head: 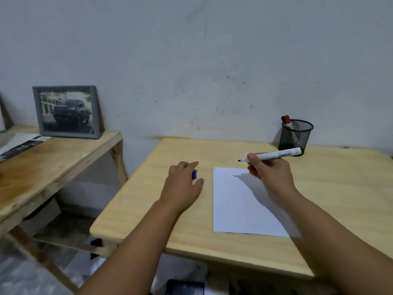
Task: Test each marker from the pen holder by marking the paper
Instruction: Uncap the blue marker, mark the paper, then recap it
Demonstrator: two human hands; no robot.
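Note:
A white sheet of paper (238,201) lies on the wooden table (165,220), with a tiny dark mark at its far left corner. My right hand (270,173) holds an uncapped white marker (274,154) above the paper's far edge, tip pointing left. My left hand (182,184) rests on the table left of the paper, fingers closed around a blue marker cap (194,174). A black mesh pen holder (295,135) stands at the back right with a red-capped marker (287,121) and a black one inside.
A second wooden table (42,162) stands to the left, carrying a grey framed car picture (67,111) and a printed leaflet (21,143). The wall runs close behind both tables. A gap separates the two tables.

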